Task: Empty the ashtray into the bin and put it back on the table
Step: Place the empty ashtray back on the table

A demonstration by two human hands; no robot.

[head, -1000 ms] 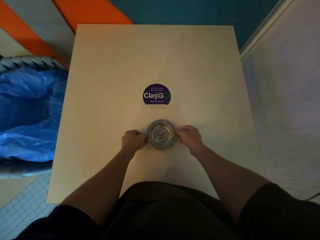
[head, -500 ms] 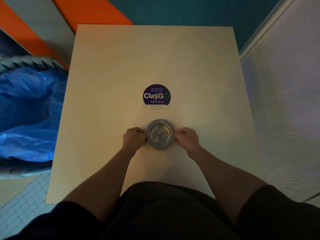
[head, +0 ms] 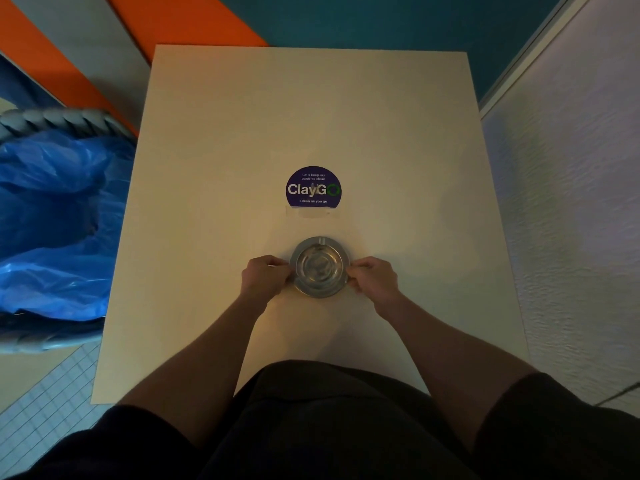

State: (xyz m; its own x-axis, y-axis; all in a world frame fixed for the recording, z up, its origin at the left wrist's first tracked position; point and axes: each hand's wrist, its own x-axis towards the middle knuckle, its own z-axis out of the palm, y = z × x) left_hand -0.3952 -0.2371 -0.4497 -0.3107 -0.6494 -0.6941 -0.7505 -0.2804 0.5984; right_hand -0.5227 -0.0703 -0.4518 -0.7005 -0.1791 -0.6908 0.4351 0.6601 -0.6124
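A round metal ashtray (head: 319, 267) sits on the cream table (head: 214, 168), just in front of me and below a round purple sticker (head: 313, 187). My left hand (head: 265, 277) pinches its left rim with curled fingers. On the opposite rim my right hand (head: 372, 277) grips the same way. The ashtray's bowl looks shiny and I see nothing lying in it. The bin (head: 52, 220), lined with a blue plastic bag, stands on the floor to the left of the table.
A white textured wall (head: 571, 220) runs close along the table's right side. Orange and teal panels lie beyond the far edge. Tiled floor shows at the lower left, below the bin.
Both hands and the ashtray have stayed almost still on the table; the ashtray sits a touch nearer the sticker than a second ago.
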